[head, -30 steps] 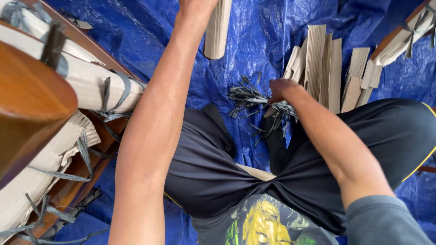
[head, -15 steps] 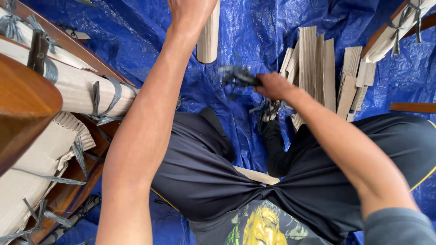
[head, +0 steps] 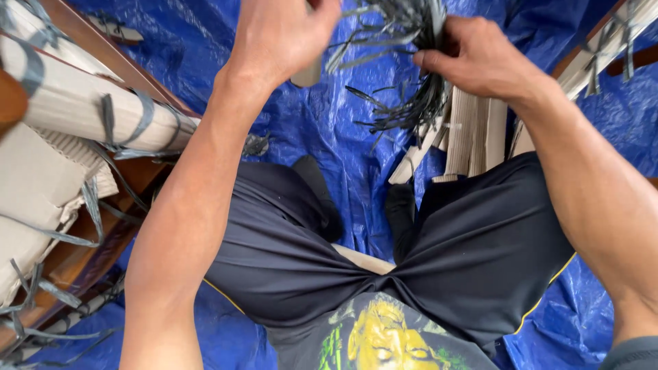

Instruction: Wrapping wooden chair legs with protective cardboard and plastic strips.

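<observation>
A bundle of strips is being held at the far centre, between the left hand and the right hand. Cardboard pieces are lying on the tarpaulin just beyond the right knee. Strapped cardboard rolls are being supported at the left.

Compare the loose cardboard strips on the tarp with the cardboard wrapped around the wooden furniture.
The loose cardboard strips are narrow, flat, separate pieces lying unbound on the blue tarp; the wrapped cardboard is a broad sheet curved around the wooden furniture and tied down with grey straps. Both are beige corrugated cardboard.
</observation>
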